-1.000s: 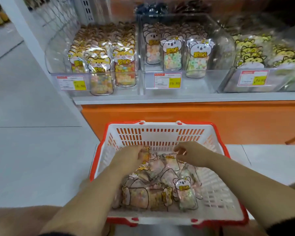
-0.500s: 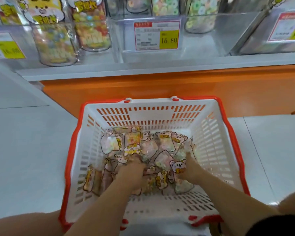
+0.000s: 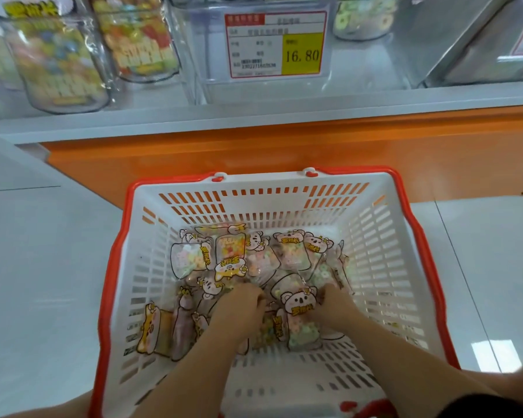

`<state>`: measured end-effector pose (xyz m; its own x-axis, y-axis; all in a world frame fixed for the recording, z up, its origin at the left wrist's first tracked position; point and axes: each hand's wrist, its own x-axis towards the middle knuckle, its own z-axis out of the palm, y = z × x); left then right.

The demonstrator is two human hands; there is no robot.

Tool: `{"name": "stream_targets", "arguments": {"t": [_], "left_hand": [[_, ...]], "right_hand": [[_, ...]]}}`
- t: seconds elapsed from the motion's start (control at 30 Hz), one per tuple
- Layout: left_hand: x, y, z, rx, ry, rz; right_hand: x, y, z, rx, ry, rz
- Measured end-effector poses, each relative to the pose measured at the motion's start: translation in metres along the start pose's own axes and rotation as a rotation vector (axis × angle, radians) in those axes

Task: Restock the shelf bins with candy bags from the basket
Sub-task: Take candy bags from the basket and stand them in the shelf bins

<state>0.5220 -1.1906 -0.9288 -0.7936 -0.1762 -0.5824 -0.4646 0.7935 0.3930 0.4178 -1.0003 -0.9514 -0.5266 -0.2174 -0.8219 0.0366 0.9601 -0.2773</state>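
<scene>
A white basket with a red rim (image 3: 263, 181) stands on the floor below the shelf, holding several clear candy bags (image 3: 254, 257) printed with cartoon animals. Both my hands are down in the pile. The fingers of my left hand (image 3: 239, 303) curl into the bags at the middle. Just to the right, the fingers of my right hand (image 3: 335, 303) tuck in beside a koala-print bag (image 3: 299, 309) that lies between the two hands. All fingertips are hidden by bags. Above, a clear shelf bin (image 3: 194, 70) carries a 16.80 price tag (image 3: 275, 43).
The left bin holds upright bags of colourful candy (image 3: 58, 64). A bag of ring candy (image 3: 363, 19) stands at the back of the middle bin. An orange panel (image 3: 284, 146) runs under the shelf edge, close behind the basket. Grey floor tiles (image 3: 43, 267) lie on both sides.
My hands went from above the bags down into the pile and have stayed there. The view has dropped and closed in on the basket and the shelf front.
</scene>
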Motion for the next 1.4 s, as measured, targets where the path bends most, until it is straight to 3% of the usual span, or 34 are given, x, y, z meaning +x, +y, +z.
{"name": "stream_targets", "arguments": {"t": [0.07, 0.2, 0.4, 0.5, 0.73, 0.83, 0.97, 1.07, 1.13, 1.23, 1.33, 1.4], "left_hand": [[0.002, 0.003, -0.006, -0.066, 0.110, -0.027], [0.009, 0.015, -0.019, 0.030, 0.266, 0.092], [0.025, -0.003, 0.000, 0.410, -0.040, 0.049], [0.024, -0.009, 0.006, 0.488, -0.001, 0.083], [0.007, -0.009, -0.011, 0.508, 0.196, 0.485], [-0.010, 0.002, -0.027, 0.234, 0.322, 0.461], [-0.030, 0.018, -0.067, -0.244, 0.578, 0.091], [-0.045, 0.025, -0.095, -0.652, 0.662, -0.078], [-0.056, 0.027, -0.111, -0.949, 0.608, -0.174], [-0.080, 0.040, -0.135, -1.532, 0.380, -0.200], [-0.113, 0.059, -0.157, -1.770, 0.202, -0.125], [-0.127, 0.066, -0.167, -1.832, 0.162, -0.001]], "right_hand": [[-0.002, -0.001, -0.008, -0.120, 0.004, -0.012], [-0.004, 0.001, -0.014, -0.002, -0.068, -0.121], [-0.012, -0.001, -0.050, 0.304, -0.009, -0.211], [-0.009, 0.002, -0.062, 0.458, 0.028, -0.190], [-0.028, 0.010, -0.083, 0.860, 0.015, -0.108], [-0.040, 0.009, -0.085, 0.951, 0.009, -0.135], [-0.067, 0.000, -0.091, 1.087, 0.011, -0.167], [-0.091, -0.012, -0.101, 1.118, 0.005, -0.218], [-0.116, -0.028, -0.111, 1.041, 0.026, -0.310], [-0.161, -0.055, -0.135, 0.796, 0.168, -0.520], [-0.208, -0.079, -0.163, 0.498, 0.375, -0.770], [-0.240, -0.091, -0.182, 0.373, 0.422, -0.897]]}}
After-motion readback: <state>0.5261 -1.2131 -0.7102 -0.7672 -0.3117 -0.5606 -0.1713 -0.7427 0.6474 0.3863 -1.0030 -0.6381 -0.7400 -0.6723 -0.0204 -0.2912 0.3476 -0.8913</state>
